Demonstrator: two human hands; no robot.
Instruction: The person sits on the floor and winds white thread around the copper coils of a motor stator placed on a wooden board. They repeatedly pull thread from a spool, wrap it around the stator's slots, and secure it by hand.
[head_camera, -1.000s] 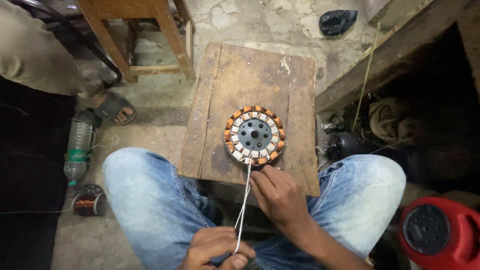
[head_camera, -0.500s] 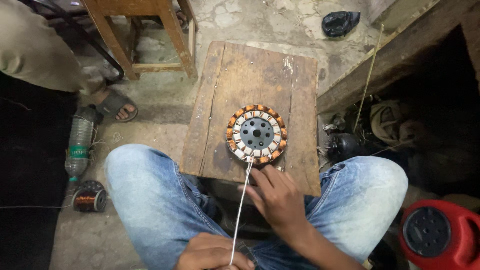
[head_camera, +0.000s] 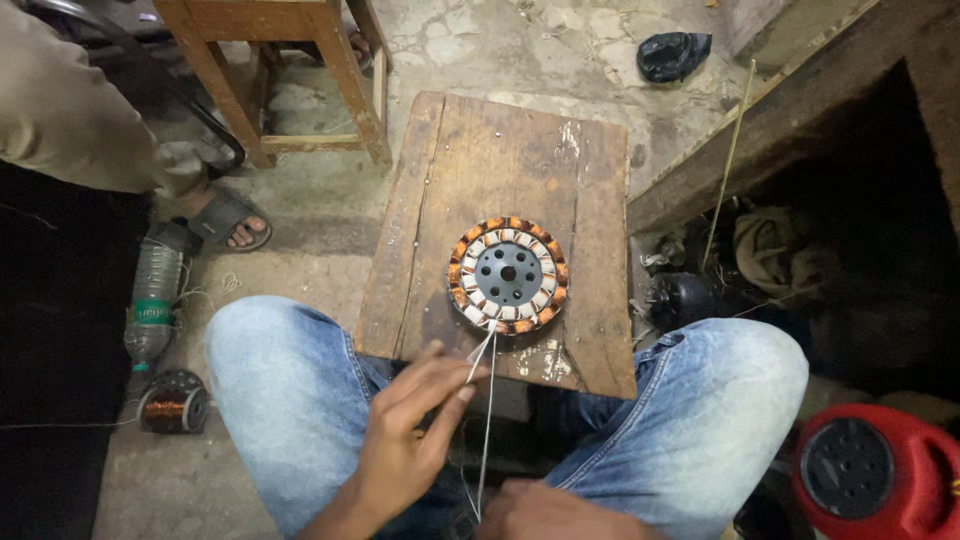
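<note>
The round motor stator (head_camera: 507, 275) with copper coils sits near the front edge of a worn wooden board (head_camera: 470, 170). A thin wire (head_camera: 487, 400) runs from it toward the knees. The left hand (head_camera: 405, 445) pinches that wire with its fingertips. The right hand (head_camera: 545, 510) is half out of frame, grip unclear. A copper spool (head_camera: 172, 403) and a plastic bottle (head_camera: 152, 300) lie on the floor at left.

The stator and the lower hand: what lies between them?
In the head view, thin wire runs from the stator over the board's front edge down to the right hand; the left hand's fingers touch it midway.
</note>
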